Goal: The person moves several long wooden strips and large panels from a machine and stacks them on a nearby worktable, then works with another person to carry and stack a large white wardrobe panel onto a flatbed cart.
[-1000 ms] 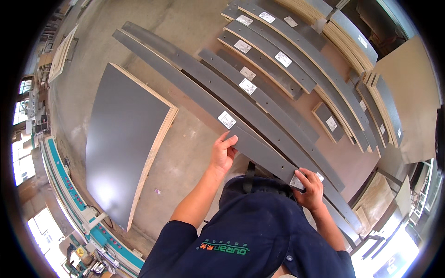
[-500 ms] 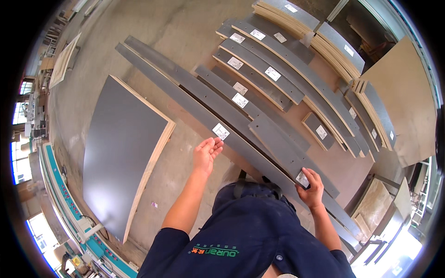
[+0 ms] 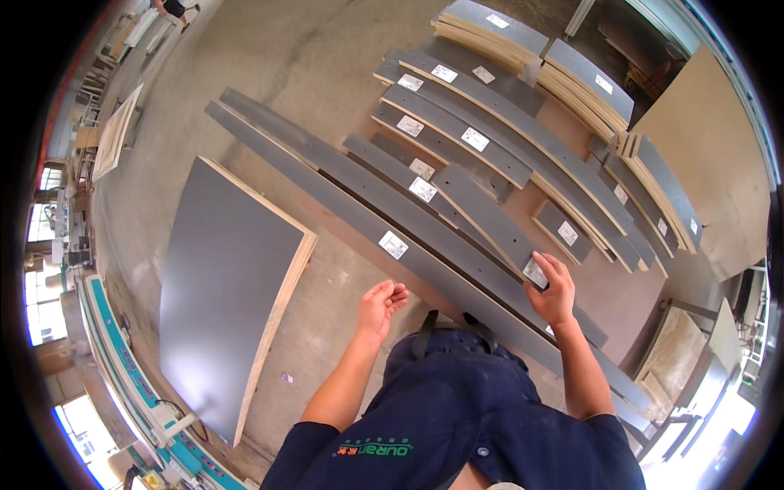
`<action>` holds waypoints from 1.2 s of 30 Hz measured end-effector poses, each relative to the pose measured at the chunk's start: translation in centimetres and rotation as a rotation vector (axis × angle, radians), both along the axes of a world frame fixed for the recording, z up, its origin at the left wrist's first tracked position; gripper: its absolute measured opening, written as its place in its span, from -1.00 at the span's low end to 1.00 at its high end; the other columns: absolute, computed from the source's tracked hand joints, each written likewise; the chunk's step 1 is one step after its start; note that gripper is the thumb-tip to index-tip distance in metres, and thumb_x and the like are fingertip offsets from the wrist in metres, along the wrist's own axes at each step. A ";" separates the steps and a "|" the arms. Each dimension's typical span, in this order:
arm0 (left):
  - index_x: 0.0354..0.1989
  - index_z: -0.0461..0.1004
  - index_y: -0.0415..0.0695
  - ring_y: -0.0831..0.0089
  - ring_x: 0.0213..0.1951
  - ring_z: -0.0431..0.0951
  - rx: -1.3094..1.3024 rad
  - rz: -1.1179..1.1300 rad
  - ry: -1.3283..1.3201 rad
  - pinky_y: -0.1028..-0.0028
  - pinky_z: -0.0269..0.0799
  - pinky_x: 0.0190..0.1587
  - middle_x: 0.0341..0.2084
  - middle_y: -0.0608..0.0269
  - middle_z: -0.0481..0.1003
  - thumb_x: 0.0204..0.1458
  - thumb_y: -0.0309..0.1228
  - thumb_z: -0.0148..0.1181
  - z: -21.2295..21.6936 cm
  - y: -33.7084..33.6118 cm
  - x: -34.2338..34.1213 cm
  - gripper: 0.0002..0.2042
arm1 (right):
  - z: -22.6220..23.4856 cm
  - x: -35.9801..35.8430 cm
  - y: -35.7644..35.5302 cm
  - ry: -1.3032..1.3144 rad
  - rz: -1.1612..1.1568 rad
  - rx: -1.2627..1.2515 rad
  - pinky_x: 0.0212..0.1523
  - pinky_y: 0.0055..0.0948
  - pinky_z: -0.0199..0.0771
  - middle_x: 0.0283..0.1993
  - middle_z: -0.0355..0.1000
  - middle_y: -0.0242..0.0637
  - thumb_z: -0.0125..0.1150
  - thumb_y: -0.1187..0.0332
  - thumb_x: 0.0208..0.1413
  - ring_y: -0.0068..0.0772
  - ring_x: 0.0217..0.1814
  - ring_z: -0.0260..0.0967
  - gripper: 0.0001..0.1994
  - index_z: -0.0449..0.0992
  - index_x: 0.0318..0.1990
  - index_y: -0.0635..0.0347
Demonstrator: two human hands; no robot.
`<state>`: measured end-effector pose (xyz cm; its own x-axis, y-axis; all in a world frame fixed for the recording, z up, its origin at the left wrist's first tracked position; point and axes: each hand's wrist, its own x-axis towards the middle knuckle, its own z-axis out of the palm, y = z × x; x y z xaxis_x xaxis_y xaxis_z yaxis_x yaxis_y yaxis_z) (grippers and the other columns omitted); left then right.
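My right hand [image 3: 551, 287] grips the near end of a short dark grey board [image 3: 483, 214], its fingers over the white label there. This board lies slantwise across other grey strips, with small holes in its face. My left hand [image 3: 381, 309] hovers empty, fingers loosely bent, just on the near side of a long narrow grey board [image 3: 327, 194]. A white label [image 3: 394, 244] is stuck on that long board, beyond my left fingertips. Behind it runs a second long grey strip [image 3: 286, 131].
Several curved grey boards [image 3: 490, 98] with labels lie beyond, near stacked panels [image 3: 490, 33]. A large stack of grey panels [image 3: 233, 286] stands at left, by a teal and white machine [image 3: 122, 351]. A tan sheet [image 3: 710, 163] leans at right. Another person [image 3: 175, 8] is far off.
My right hand has moved away from me with the short board, whose far end has shifted farther back. My left hand has drawn back from the label. Another person has come into view.
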<state>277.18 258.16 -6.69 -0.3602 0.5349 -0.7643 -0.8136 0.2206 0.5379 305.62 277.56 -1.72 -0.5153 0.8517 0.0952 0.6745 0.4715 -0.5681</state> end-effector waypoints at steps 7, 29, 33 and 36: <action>-0.22 0.34 -0.25 0.33 -0.30 0.53 -0.015 0.047 0.028 0.41 0.49 -0.24 -0.35 0.08 0.49 0.08 -0.43 0.03 -0.5 -0.4 -1.4 -0.84 | -2.1 -5.3 4.8 -0.013 0.102 0.007 0.04 -0.29 0.30 -0.03 0.36 -0.17 0.27 0.41 -0.31 -0.14 0.02 0.30 -0.46 0.42 0.00 0.03; -0.27 0.37 -0.21 0.37 -0.30 0.50 -0.079 0.141 0.021 0.43 0.44 -0.24 -0.37 0.14 0.47 0.10 -0.38 0.01 -1.1 -4.9 -3.3 -0.85 | -8.6 -7.0 5.6 -0.055 0.157 0.039 0.05 -0.24 0.26 0.01 0.27 -0.17 0.24 0.38 -0.17 -0.12 0.08 0.21 -0.52 0.37 0.02 0.08; -0.25 0.36 -0.23 0.38 -0.32 0.50 -0.072 0.092 0.020 0.44 0.44 -0.25 -0.37 0.14 0.47 0.10 -0.39 0.02 -1.2 -3.3 -3.1 -0.84 | -9.2 -0.3 1.8 -0.317 0.033 -0.156 0.02 -0.28 0.28 -0.05 0.30 -0.19 0.30 0.33 -0.23 -0.13 0.02 0.24 -0.46 0.36 0.02 0.14; -0.23 0.36 -0.23 0.38 -0.31 0.51 -0.042 0.037 0.041 0.45 0.44 -0.25 -0.37 0.15 0.48 0.10 -0.38 0.03 -0.8 -2.1 -3.0 -0.83 | -9.1 0.9 2.0 -0.396 0.053 -0.148 0.01 -0.29 0.30 -0.05 0.30 -0.19 0.31 0.31 -0.24 -0.13 0.00 0.25 -0.47 0.37 -0.01 0.16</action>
